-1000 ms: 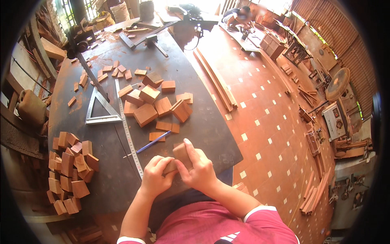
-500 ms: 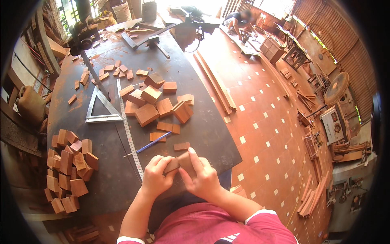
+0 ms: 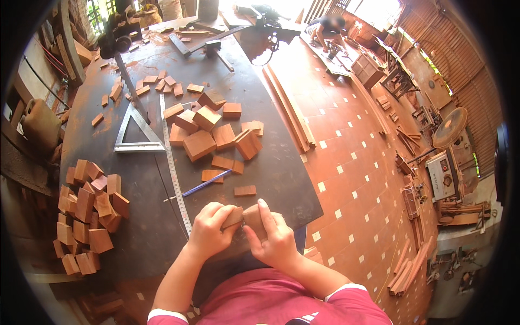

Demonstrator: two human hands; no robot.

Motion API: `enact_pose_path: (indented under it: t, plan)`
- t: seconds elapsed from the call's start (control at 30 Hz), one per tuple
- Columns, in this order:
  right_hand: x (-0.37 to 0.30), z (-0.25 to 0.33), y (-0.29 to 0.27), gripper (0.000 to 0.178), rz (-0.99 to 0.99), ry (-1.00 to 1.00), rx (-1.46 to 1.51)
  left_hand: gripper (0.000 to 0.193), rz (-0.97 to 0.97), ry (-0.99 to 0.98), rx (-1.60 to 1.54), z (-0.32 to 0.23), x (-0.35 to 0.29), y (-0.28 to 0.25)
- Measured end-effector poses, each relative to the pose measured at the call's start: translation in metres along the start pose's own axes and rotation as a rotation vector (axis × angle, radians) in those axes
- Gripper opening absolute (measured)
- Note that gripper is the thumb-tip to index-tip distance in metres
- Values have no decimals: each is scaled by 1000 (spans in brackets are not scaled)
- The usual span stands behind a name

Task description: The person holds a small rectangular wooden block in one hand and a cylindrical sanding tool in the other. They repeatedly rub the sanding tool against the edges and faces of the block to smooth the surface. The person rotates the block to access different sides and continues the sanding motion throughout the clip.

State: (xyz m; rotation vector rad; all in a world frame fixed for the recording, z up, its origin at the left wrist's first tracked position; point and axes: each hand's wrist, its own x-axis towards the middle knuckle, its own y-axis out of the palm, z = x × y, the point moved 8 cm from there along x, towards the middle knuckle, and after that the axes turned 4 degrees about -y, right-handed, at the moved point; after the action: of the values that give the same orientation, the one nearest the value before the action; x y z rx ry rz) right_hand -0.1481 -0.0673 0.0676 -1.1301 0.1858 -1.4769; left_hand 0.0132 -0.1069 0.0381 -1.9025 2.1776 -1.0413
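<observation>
My left hand (image 3: 212,230) is closed round a small wooden block (image 3: 233,217), above the near edge of the dark table. Close beside it, my right hand (image 3: 275,241) grips another wooden block (image 3: 254,221) between thumb and fingers. The two blocks nearly meet at their inner ends; whether they touch I cannot tell. Just beyond the hands lies a loose flat wooden piece (image 3: 245,190). A blue pen (image 3: 207,182) rests past my left hand, next to a steel ruler (image 3: 173,179) running away along the table.
Several wooden blocks (image 3: 199,145) form a pile mid-table, and another heap (image 3: 86,216) stands at the left. A metal set square (image 3: 140,147) lies between them. Long planks (image 3: 290,111) lie on the tiled floor at the right. A person (image 3: 325,32) crouches far off.
The right-hand block has tipped and come slightly apart from the left-hand one. Both hands stay at nearly the same place, while the whole view has shifted a little.
</observation>
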Motion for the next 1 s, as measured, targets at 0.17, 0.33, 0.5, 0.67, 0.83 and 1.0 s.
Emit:
enact_pose_path:
  t: [0.17,0.33,0.5,0.67,0.83,1.0]
  plan:
    - [17,-3,7,70,51,73,15,39,-35,3,-14,6,4,-4]
    - [29,-14,14,70,4,45,61,39,-13,100,29,-6,2,-1]
    - [25,-7,14,71,23,64,18,38,-49,-19,-21,7,0,-3]
    - [5,-13,5,72,40,69,9,39,-62,11,-10,3,3,-2]
    - [28,-16,24,71,90,135,34,40,-44,-26,-30,8,-2,-4]
    - [0,-14,1,72,42,60,45,36,-41,-12,-33,-2,4,-2]
